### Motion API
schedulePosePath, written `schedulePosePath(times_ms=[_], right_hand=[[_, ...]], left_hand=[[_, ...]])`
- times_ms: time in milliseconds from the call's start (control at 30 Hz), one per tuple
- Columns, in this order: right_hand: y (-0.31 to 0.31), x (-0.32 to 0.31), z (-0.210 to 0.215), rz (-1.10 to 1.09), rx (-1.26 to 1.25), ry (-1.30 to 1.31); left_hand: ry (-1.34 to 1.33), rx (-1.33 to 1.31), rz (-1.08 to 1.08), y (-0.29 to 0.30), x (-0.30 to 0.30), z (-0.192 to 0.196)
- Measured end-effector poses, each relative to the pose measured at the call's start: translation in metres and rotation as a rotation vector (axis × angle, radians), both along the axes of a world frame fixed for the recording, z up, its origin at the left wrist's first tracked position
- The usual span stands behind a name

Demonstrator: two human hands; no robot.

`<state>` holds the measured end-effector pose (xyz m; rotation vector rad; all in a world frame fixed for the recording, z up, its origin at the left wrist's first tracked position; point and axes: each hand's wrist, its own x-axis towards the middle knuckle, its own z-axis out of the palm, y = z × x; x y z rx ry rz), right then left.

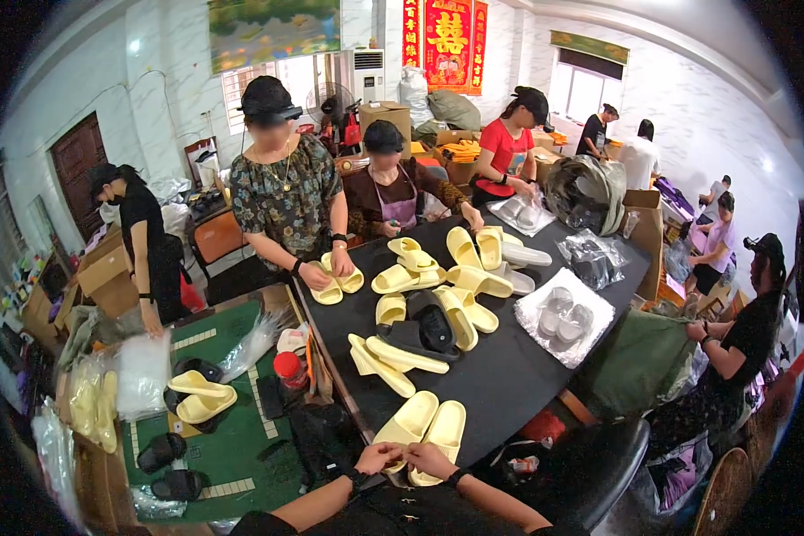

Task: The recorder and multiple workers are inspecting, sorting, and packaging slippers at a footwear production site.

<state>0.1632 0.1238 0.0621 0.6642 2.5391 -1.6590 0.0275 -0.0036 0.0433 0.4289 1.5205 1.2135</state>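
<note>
My left hand (381,457) and my right hand (431,461) meet over the heel ends of a pair of pale yellow slide sandals (410,418) at the table's near edge. The fingers of both hands are closed in a pinch. What they pinch, if anything, is too small to make out. Farther up the black table (500,393) lie several more yellow slides (396,353), some stacked or tipped on their sides. Among them rests a black slide (437,327). Bagged grey slides (565,322) lie on a white pad to the right.
On the left stands a green table (241,429) with yellow slides (202,397), black slides (177,485), clear bags and a red-lidded jar (289,368). Co-workers stand or sit across the table, one with hands on yellow slides (340,282). A black chair back (590,482) is at my right.
</note>
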Motion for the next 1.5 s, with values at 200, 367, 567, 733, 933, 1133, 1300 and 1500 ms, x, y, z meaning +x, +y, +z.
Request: schedulePosePath(times_ms=[200,367,567,733,933,1133,1300,1500], right_hand=[[-0.001,0.001,0.001,0.01,0.01,0.018],[-0.004,0.0,0.015,-0.008,0.026,0.035],[-0.006,-0.001,0.002,-0.073,-0.07,0.059],[-0.001,0.002,0.009,-0.057,-0.086,0.054],[0.004,0.009,-0.014,0.035,-0.026,0.052],[0.005,0.01,-0.021,-0.004,-0.125,0.013],[0.003,0.006,-0.024,-0.022,-0.053,0.034],[0.003,0.006,-0.031,0.025,0.015,0.061]], left_hand=[[0.045,-0.029,-0.052,-0.001,0.001,0.013],[0.073,0.036,-0.076,-0.001,-0.002,0.002],[0.156,0.057,-0.055,-0.003,-0.003,-0.022],[0.086,0.157,-0.106,-0.004,0.001,-0.029],[-0.019,0.18,-0.006,-0.003,-0.002,-0.042],[0.082,0.205,0.018,-0.007,-0.003,-0.05],[0.195,0.162,0.009,-0.01,0.0,-0.034],[0.224,0.218,-0.003,-0.014,0.0,-0.031]])
